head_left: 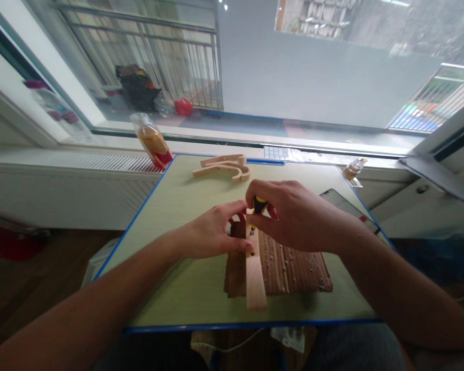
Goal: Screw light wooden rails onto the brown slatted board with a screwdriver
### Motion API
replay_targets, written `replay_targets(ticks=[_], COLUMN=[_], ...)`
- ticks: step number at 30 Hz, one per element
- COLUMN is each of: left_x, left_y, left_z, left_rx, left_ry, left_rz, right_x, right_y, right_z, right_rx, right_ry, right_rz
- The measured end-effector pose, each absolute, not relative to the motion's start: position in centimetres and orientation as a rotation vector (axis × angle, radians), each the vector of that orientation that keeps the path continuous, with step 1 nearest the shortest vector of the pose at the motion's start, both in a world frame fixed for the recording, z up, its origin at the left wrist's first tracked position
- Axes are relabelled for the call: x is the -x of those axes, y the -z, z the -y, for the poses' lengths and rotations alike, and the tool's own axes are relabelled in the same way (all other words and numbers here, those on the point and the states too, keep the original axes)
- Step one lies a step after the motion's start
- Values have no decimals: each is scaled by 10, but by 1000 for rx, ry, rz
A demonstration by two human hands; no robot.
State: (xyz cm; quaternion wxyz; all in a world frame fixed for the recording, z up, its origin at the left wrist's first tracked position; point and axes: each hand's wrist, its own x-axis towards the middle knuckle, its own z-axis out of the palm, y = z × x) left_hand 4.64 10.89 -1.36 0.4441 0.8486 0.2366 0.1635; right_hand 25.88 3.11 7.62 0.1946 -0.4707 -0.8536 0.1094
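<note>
The left hand (213, 230) holds a wooden strip (256, 282), the right hand (296, 212) a screwdriver (260, 205) against it; work looks midway, the far curved pieces (218, 168) untouched

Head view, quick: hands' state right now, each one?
Left hand: partly closed, holding the wood piece steady, thumb beside a hole.
Right hand: closed, holding the screwdriver over the wood piece.
</note>
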Motion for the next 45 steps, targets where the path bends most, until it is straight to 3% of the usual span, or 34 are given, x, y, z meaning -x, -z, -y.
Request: replay_targets(ticks=[8,14,23,38,45], left_x=[-47,-49,-46,-48,-48], left_y=[11,14,13,8,13], left_z=[-108,-108,-111,-107,-109], left_rx=[-2112,-2088,-2071,-2080,-2124], left_ry=[-410,-425,-387,-420,-457], left_rz=[-596,-583,-541,-562,-561], right_x=[-253,-259,-254,-245,-252], right_y=[-78,-84,-73,-62,-73], right_z=[-27,-21,-14,-29,-25], right_rx=[1460,1331,1234,1517,1432], right_ry=[-264,-444,-176,-73,-266], right_rz=[2405,2522,2554,2325,2416])
